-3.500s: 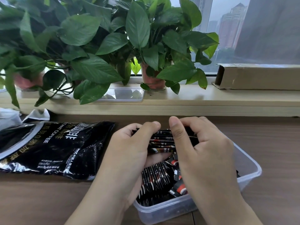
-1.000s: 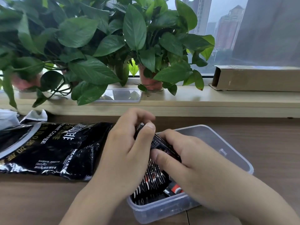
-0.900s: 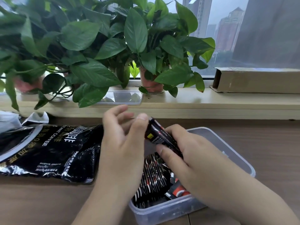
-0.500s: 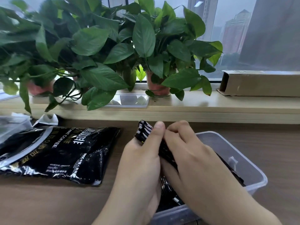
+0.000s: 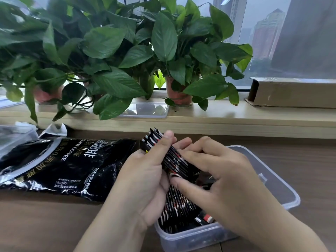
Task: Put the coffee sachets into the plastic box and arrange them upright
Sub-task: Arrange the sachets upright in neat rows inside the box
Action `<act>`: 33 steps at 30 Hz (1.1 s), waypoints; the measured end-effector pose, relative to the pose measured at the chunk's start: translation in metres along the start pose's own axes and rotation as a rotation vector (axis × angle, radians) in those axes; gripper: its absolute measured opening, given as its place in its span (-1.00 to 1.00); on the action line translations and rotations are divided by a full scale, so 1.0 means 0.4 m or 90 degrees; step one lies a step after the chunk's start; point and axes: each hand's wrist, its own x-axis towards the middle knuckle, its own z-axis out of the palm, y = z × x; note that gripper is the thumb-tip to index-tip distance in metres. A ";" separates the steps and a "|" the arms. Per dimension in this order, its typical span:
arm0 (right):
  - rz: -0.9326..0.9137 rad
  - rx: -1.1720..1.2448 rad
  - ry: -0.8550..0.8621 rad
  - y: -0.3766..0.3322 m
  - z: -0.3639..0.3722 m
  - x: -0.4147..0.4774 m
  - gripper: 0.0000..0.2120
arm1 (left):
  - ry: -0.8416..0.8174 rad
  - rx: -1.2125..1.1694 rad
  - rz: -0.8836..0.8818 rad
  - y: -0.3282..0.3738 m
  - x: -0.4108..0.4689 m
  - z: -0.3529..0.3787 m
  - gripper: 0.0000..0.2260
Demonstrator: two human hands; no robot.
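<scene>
Coffee sachets (image 5: 171, 157), a fanned bundle, sit over the plastic box (image 5: 283, 190) at its 10 o'clock corner; my left grip (image 5: 145, 180) is clamped round the bundle, thumb across its top; my right grip (image 5: 223, 175) pinches its lower end, forefinger underneath; more sachets stand on edge inside, near wall. Step in hand: squaring the bundle, I judge; next calls for lowering it edge-down beside that row. Coffee bag (image 5: 60, 164) lies on the worktop (image 5: 45, 224) at 9 o'clock.

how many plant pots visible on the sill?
2: left pot, largely hidden by leaves; terracotta pot mid-sill, behind the hands. Foliage may hide more.
</scene>
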 end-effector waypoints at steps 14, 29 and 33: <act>0.302 -0.119 -0.117 0.091 -0.129 -0.025 -0.87 | -0.100 0.234 -0.058 0.036 0.039 -0.067 -0.80; 0.339 -0.229 -0.421 0.046 -0.120 -0.034 -0.71 | -0.127 0.451 0.035 0.042 0.076 -0.113 -0.80; 0.276 -0.167 -0.291 0.074 -0.129 -0.010 -0.58 | -0.103 0.383 0.019 0.032 0.073 -0.111 -0.75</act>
